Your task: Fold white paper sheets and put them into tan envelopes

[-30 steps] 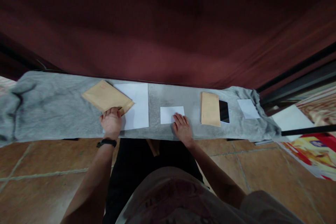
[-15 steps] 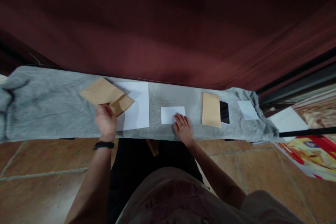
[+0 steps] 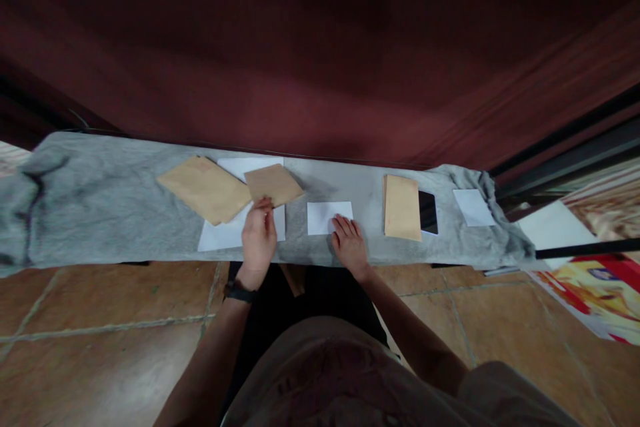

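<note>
My left hand [image 3: 259, 237] pinches the near edge of a brown envelope [image 3: 273, 184] and holds it just above a large white sheet [image 3: 235, 230]. A stack of brown envelopes [image 3: 204, 188] lies to its left, overlapping that sheet. My right hand [image 3: 349, 245] rests flat with fingers spread on the lower right corner of a small white paper [image 3: 326, 216]. Everything sits on a grey cloth [image 3: 100, 200] covering a narrow ledge.
Another stack of brown envelopes [image 3: 401, 207] lies right of the small paper, with a black phone [image 3: 428, 212] beside it and a small white paper [image 3: 473, 207] further right. A dark red curtain [image 3: 320, 67] hangs behind. Tiled floor [image 3: 90, 333] lies below, with printed sheets [image 3: 595, 287] at right.
My left hand lifted one brown envelope off the left stack and carried it right, over the large white sheet. My right hand stayed on the small paper.
</note>
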Demonstrator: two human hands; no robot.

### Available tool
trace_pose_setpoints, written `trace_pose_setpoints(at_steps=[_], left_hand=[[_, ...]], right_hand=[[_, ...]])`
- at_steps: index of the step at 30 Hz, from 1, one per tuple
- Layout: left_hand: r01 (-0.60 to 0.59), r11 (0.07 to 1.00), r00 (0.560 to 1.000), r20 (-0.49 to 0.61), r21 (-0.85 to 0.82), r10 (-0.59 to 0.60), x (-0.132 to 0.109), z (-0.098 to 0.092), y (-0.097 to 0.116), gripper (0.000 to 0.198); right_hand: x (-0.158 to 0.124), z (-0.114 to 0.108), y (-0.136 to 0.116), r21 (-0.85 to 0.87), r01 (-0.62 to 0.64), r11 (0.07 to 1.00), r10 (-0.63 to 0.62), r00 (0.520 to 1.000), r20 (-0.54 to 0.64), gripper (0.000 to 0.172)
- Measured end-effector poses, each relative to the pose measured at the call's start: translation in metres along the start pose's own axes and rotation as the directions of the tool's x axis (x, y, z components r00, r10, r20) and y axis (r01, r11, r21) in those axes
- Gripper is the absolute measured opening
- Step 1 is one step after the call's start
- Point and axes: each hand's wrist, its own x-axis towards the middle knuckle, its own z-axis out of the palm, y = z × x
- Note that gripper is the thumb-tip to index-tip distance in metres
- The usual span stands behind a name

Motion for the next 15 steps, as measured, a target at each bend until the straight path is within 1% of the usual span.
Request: trace_pose_setpoints(at_steps=[3,6,9,12,13,15], left_hand=[[-0.032,0.992,0.993,0.112,-0.123,0.046,-0.031,0.024,0.013,0.023],[-0.007,0.974,0.986,0.159,-0.228,0.044,-0.055,0.039,0.019,0.024],[0.054,0.955,0.975,0.221,-0.292,0.013,-0.072,0.045,0.022,0.023],[0.112,0.941,0.960,0.279,-0.320,-0.019,-0.082,0.048,0.027,0.021],[0.124,0.938,0.958,0.287,-0.323,-0.028,-0.085,0.048,0.028,0.020],[0.135,0.934,0.954,0.298,-0.330,-0.033,-0.088,0.050,0.032,0.019]], right_hand=[[0.000,-0.001,0.000,0.010,0.007,1.000,-0.007,1.000,0.000,0.047],[0.000,-0.001,0.000,0.017,0.002,1.000,-0.002,1.000,-0.001,0.046],[0.000,-0.001,0.003,0.050,-0.006,0.999,0.006,1.000,-0.003,0.047],[0.002,0.000,0.009,0.115,-0.012,0.993,0.012,1.000,0.006,0.046],[0.003,0.000,0.011,0.144,-0.026,0.989,0.026,1.000,0.007,0.044],[0.008,-0.002,0.015,0.264,-0.092,0.960,0.093,0.996,0.008,0.042]])
